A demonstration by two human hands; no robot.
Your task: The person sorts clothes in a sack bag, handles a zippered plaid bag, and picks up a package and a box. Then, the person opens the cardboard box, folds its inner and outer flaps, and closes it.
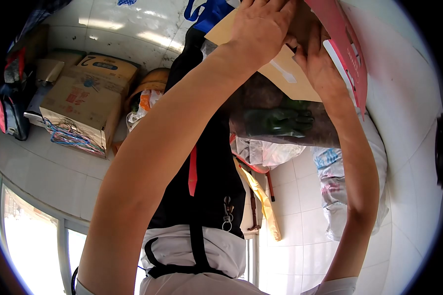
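Tan cardboard (293, 81) with a pale tape-like strip is at the top of the head view, beside a pink printed panel (347, 49) with cut-out slots. I cannot tell whether the two are one box. My left hand (262, 27) grips the cardboard from above, its fingertips partly cut off by the frame's top edge. My right hand (326, 71) is closed at the cardboard's inner edge, near the pink panel, with thumb and fingers close to my left thumb. Below the cardboard, a dark green rubber glove (280, 123) lies on a brown surface (320, 130).
To the left stand a cardboard carton (83, 103) with coloured wires at its front, a dark bag (12, 113) and a brown rounded container (155, 81). A white printed sack (330, 182) is on the tiled floor at right. A blue bag (211, 14) is at the top.
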